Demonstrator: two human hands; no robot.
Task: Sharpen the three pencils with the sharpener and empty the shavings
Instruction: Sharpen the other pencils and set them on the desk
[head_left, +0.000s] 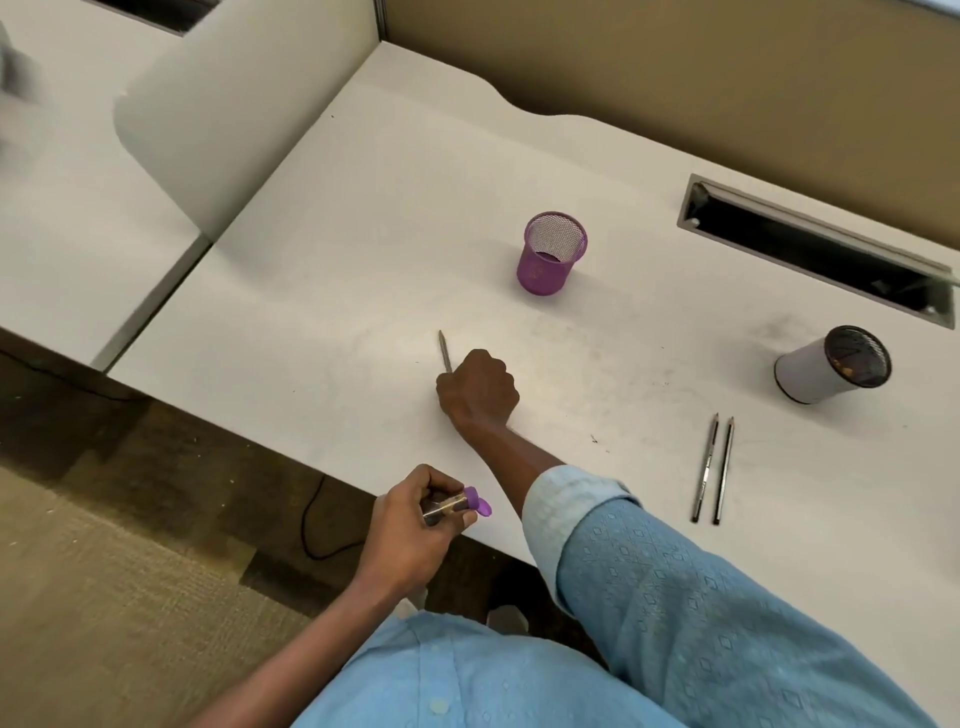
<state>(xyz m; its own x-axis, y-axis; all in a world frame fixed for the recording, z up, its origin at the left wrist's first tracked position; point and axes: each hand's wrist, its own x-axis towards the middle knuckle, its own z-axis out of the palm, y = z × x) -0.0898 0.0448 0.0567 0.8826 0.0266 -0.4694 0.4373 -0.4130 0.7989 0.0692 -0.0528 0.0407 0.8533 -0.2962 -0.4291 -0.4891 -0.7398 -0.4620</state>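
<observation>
My right hand (480, 389) rests on the white desk (363, 234) with its fingers curled round a grey pencil (444, 349), whose far end sticks out past the knuckles. My left hand (415, 519) grips a clear tube sharpener with a purple cap (457, 503) at the desk's near edge; the cap's lid hangs open. Two more pencils (714, 467) lie side by side on the desk to the right, apart from both hands.
A purple mesh cup (551, 254) stands upright at mid-desk. A white cup with dark contents (831, 366) sits at the right. A cable slot (815, 244) opens at the back right. A tan partition backs the desk; a cable lies on the floor.
</observation>
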